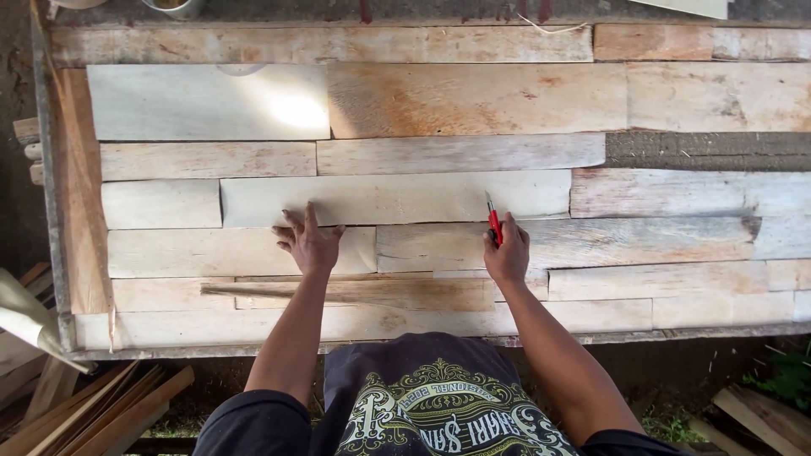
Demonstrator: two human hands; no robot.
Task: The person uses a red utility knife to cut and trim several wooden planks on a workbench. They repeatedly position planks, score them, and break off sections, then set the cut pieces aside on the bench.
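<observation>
The left hand (pixel 311 243) lies flat, fingers spread, on a pale thin sheet (pixel 393 198) in the middle of the plank tabletop (pixel 473 101). The right hand (pixel 507 253) grips a red cutter knife (pixel 493 221) at the sheet's near edge — no cut shows yet.

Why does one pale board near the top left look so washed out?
Head view: sunlight glares off the pale smooth wooden sheet, bleaching its grain near its right end; the left hand and the right hand, holding a red utility knife, stay sharp and evenly lit.
</observation>
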